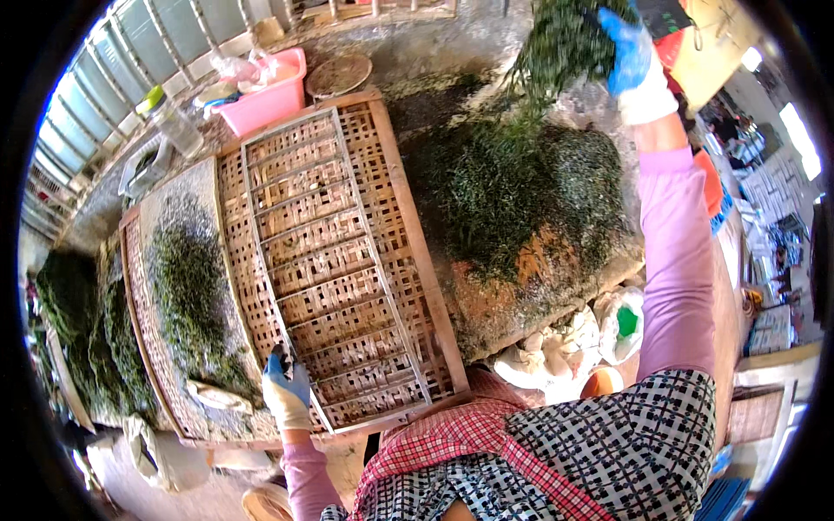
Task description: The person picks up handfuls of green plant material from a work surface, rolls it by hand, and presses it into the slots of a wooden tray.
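My right hand (632, 69), in a blue and white glove, is raised at the upper right. It grips a bunch of dark green, stringy leaves (560, 48), with strands hanging down. Below it, a large heap of the same leaves (521, 191) lies on a wet, stained slab. My left hand (287, 395), gloved alike, is closed on the near left rail of a ladder-like metal frame (369, 252). Something dark shows at its fingertips, too small to make out. The frame rests on a woven bamboo tray (404, 260) with a wooden border.
Left of the frame, a board (156, 208) bears another pile of leaves (187, 295). Behind stand a pink basin (265, 100), a clear bottle (178, 130) and a round lid-like disc (339, 75). White bags (556, 352) lie by the slab's front edge. Metal bars (161, 39) line the far left.
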{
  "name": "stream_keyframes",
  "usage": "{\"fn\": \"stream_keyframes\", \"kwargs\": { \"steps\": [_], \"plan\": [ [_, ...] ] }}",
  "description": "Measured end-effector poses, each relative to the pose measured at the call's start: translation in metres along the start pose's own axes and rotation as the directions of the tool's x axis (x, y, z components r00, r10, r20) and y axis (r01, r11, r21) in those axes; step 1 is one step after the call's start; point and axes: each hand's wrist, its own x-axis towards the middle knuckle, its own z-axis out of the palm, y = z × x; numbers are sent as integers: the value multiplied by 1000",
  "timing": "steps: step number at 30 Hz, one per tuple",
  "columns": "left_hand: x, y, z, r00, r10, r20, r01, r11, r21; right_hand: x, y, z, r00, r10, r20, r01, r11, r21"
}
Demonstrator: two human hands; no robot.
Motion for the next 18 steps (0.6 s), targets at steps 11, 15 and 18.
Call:
{"fn": "stream_keyframes", "kwargs": {
  "steps": [11, 15, 18],
  "plan": [
    [15, 42, 6, 944, 308, -119, -330, 895, -300, -31, -6, 68, 939, 298, 171, 193, -45, -980],
    [20, 90, 13, 954, 297, -27, -239, 707, -666, -52, -20, 63, 847, 412, 336, 323, 101, -941],
    [45, 128, 28, 834, 539, -114, -423, 494, -759, -65, -34, 72, 755, 394, 524, 509, 153, -847]
  ]
}}
